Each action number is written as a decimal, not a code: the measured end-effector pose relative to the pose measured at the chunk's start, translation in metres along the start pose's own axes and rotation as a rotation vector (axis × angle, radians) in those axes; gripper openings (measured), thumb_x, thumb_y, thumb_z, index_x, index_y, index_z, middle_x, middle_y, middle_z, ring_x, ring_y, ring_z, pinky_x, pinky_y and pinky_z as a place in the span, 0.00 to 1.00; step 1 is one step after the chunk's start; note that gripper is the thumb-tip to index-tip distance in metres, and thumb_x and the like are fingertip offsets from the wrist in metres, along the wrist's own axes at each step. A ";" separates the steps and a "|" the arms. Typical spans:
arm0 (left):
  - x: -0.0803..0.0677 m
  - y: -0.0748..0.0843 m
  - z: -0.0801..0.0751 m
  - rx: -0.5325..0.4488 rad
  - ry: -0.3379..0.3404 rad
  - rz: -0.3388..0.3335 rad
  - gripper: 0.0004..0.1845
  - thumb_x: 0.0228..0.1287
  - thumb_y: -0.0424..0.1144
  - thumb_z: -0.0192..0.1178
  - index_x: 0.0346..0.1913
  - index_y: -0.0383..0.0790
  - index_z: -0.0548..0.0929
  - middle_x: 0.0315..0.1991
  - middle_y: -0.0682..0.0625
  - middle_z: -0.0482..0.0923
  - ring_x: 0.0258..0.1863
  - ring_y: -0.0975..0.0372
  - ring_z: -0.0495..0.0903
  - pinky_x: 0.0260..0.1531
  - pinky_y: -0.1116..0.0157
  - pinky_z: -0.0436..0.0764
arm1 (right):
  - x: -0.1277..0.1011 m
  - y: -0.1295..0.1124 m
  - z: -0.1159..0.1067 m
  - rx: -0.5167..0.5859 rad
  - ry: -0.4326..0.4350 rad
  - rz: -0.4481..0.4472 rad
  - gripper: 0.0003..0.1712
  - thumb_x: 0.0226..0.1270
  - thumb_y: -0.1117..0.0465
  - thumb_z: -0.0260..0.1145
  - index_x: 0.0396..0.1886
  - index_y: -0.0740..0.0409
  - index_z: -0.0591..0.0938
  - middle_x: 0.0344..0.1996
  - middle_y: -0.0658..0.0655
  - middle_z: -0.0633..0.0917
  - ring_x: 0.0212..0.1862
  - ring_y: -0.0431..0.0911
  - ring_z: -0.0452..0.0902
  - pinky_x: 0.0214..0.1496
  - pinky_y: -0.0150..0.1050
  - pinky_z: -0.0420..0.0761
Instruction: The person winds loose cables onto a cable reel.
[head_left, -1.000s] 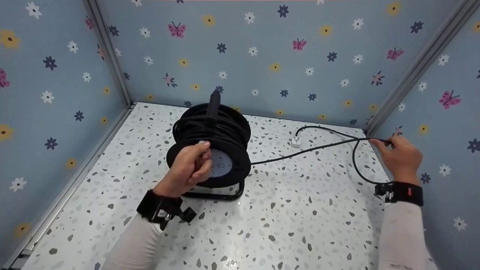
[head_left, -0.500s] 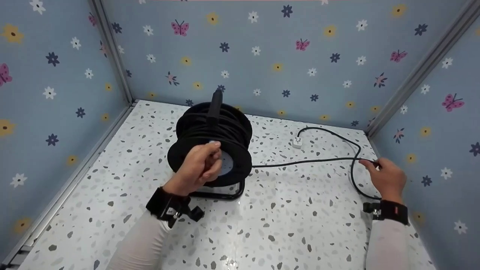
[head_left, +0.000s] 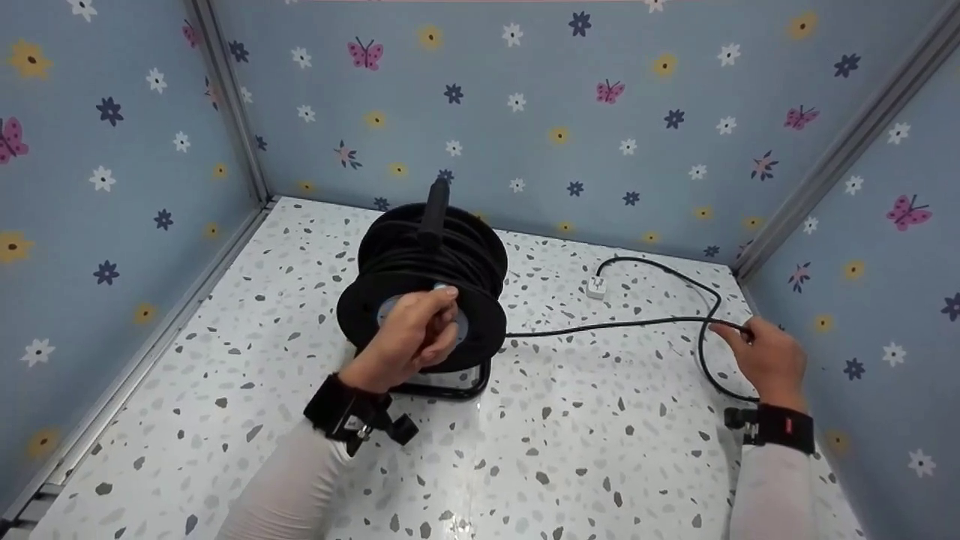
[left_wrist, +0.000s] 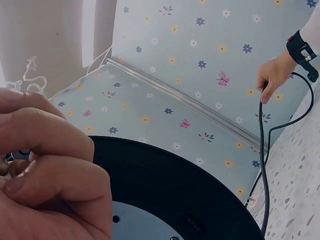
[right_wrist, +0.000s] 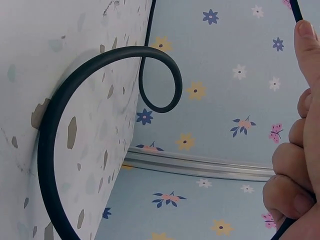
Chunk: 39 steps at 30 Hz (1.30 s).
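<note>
A black cable reel (head_left: pixel 486 326) stands on the speckled table, wound with black cable under its upright handle (head_left: pixel 433 217). My left hand (head_left: pixel 411 334) curls its fingers round a small winding knob (head_left: pixel 440 286) on the reel's front face; the palm hides most of the knob. From the reel's right side a loose black cable (head_left: pixel 592 326) runs to my right hand (head_left: pixel 772 360), which grips it between thumb and curled fingers. Past that hand the cable loops back to a white plug (head_left: pixel 596 288) lying on the table. In the left wrist view, the cable (left_wrist: pixel 265 165) hangs down from the right hand.
Flower-patterned panels (head_left: pixel 517 165) enclose the table (head_left: pixel 555 450) at the back and both sides, joined by metal corner posts (head_left: pixel 832 142). The reel's black tube stand (head_left: pixel 450 391) shows below its front disc.
My left hand has shifted right across the reel's front face, with the knob. My right hand has come down and to the left, gripping the cable, which now runs lower. The plug stays put.
</note>
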<state>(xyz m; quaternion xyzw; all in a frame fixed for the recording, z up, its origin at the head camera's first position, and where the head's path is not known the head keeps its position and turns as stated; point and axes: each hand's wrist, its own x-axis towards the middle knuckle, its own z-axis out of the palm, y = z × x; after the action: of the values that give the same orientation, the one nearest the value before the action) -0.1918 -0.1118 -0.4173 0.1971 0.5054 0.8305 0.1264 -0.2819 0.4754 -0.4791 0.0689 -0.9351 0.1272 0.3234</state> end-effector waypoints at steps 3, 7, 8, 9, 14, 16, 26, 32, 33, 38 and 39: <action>0.000 -0.001 0.000 0.003 -0.011 -0.001 0.25 0.89 0.50 0.55 0.28 0.43 0.69 0.11 0.55 0.65 0.08 0.67 0.59 0.09 0.69 0.57 | -0.002 0.000 0.001 -0.016 0.044 -0.038 0.35 0.64 0.54 0.87 0.20 0.53 0.66 0.16 0.51 0.62 0.18 0.52 0.60 0.24 0.44 0.54; 0.001 -0.003 0.002 0.005 -0.012 0.002 0.25 0.89 0.50 0.54 0.28 0.42 0.69 0.11 0.55 0.65 0.08 0.67 0.60 0.10 0.70 0.57 | -0.001 0.001 0.003 -0.033 0.046 -0.056 0.32 0.74 0.60 0.78 0.18 0.52 0.65 0.14 0.51 0.62 0.15 0.54 0.59 0.23 0.45 0.52; 0.001 -0.004 0.002 0.004 -0.012 0.002 0.25 0.89 0.50 0.54 0.28 0.42 0.69 0.11 0.55 0.65 0.08 0.67 0.60 0.10 0.70 0.57 | -0.001 0.001 0.003 -0.036 0.037 -0.056 0.31 0.76 0.60 0.76 0.18 0.52 0.65 0.14 0.50 0.61 0.15 0.54 0.59 0.23 0.46 0.52; 0.002 -0.004 0.003 0.005 -0.013 0.002 0.25 0.89 0.49 0.54 0.28 0.42 0.69 0.11 0.55 0.65 0.08 0.67 0.60 0.10 0.69 0.57 | -0.001 0.001 0.003 -0.039 0.027 -0.052 0.31 0.77 0.60 0.74 0.18 0.51 0.65 0.14 0.50 0.61 0.14 0.54 0.59 0.23 0.46 0.52; 0.002 -0.007 0.006 0.019 0.004 0.005 0.25 0.89 0.49 0.54 0.28 0.42 0.70 0.11 0.54 0.65 0.08 0.67 0.59 0.09 0.69 0.57 | -0.001 -0.001 0.004 -0.043 -0.014 -0.052 0.30 0.77 0.63 0.71 0.17 0.50 0.65 0.13 0.48 0.60 0.15 0.53 0.59 0.22 0.46 0.53; 0.003 -0.008 0.009 0.023 0.021 0.002 0.25 0.88 0.48 0.55 0.27 0.43 0.70 0.11 0.54 0.65 0.08 0.67 0.59 0.09 0.69 0.57 | -0.001 -0.001 0.004 -0.046 -0.022 -0.056 0.29 0.77 0.63 0.71 0.17 0.50 0.65 0.14 0.47 0.60 0.15 0.53 0.59 0.22 0.46 0.53; 0.005 -0.016 0.018 0.058 0.085 -0.003 0.22 0.86 0.47 0.55 0.28 0.42 0.71 0.10 0.53 0.63 0.07 0.67 0.60 0.09 0.69 0.56 | 0.002 -0.006 0.009 -0.027 -0.036 -0.094 0.29 0.75 0.64 0.73 0.18 0.50 0.66 0.14 0.48 0.61 0.17 0.51 0.58 0.23 0.46 0.53; 0.007 -0.021 0.020 0.087 0.063 -0.017 0.24 0.86 0.49 0.56 0.27 0.44 0.71 0.10 0.54 0.64 0.08 0.68 0.60 0.07 0.70 0.55 | 0.004 -0.016 0.008 -0.015 -0.059 -0.124 0.29 0.76 0.63 0.73 0.18 0.50 0.66 0.14 0.46 0.61 0.17 0.48 0.56 0.25 0.45 0.52; 0.007 -0.022 0.020 0.091 0.061 -0.022 0.24 0.86 0.49 0.56 0.27 0.44 0.71 0.11 0.54 0.64 0.08 0.68 0.60 0.07 0.70 0.55 | 0.004 -0.017 0.009 -0.015 -0.060 -0.132 0.30 0.76 0.63 0.73 0.18 0.50 0.66 0.14 0.46 0.61 0.17 0.48 0.56 0.25 0.44 0.52; 0.009 -0.029 0.023 0.098 0.043 -0.059 0.23 0.86 0.52 0.57 0.28 0.45 0.73 0.11 0.54 0.65 0.09 0.68 0.59 0.08 0.70 0.54 | 0.005 -0.023 0.011 -0.011 -0.053 -0.172 0.31 0.74 0.65 0.75 0.17 0.48 0.64 0.14 0.46 0.60 0.16 0.47 0.55 0.23 0.43 0.52; 0.009 -0.031 0.023 0.097 0.038 -0.066 0.23 0.86 0.52 0.57 0.29 0.45 0.73 0.11 0.54 0.65 0.09 0.68 0.59 0.08 0.70 0.54 | 0.005 -0.024 0.012 -0.012 -0.052 -0.176 0.31 0.73 0.65 0.75 0.17 0.48 0.64 0.14 0.46 0.60 0.16 0.47 0.55 0.23 0.43 0.51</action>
<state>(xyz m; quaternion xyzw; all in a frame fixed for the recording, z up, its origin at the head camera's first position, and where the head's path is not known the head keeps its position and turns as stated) -0.1891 -0.0754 -0.4331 0.1704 0.5537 0.8040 0.1342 -0.2878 0.4484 -0.4803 0.1522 -0.9342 0.0907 0.3096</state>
